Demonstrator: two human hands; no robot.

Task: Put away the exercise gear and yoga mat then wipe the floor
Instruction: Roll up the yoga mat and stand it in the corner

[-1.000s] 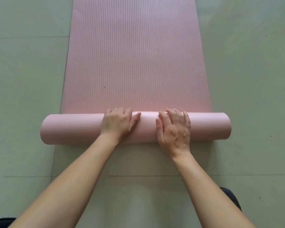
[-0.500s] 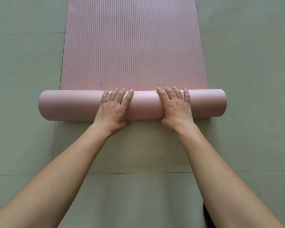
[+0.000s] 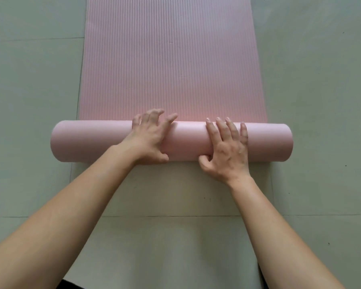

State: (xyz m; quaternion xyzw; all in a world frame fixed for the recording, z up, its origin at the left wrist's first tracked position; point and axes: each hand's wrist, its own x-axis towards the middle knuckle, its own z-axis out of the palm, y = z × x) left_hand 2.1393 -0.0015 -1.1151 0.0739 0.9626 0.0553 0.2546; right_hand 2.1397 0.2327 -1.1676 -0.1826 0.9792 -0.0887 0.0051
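Step in hand: rolling up the pink ribbed foam yoga mat, which lies on the pale grey-green tiled floor. The rolled part, one smooth pink cylinder, sits crosswise just in front of the person; the flat length runs on past the top edge.

Left hand splayed wide on the roll, fingers arched over its far side. Right hand spread flat on top, thumb tucked under the near side. Neither closes around it.

Next move likely calls for even forward pressure from both, keeping the ends square.

Count: one mat, two hands. No other gear or cloth in view.
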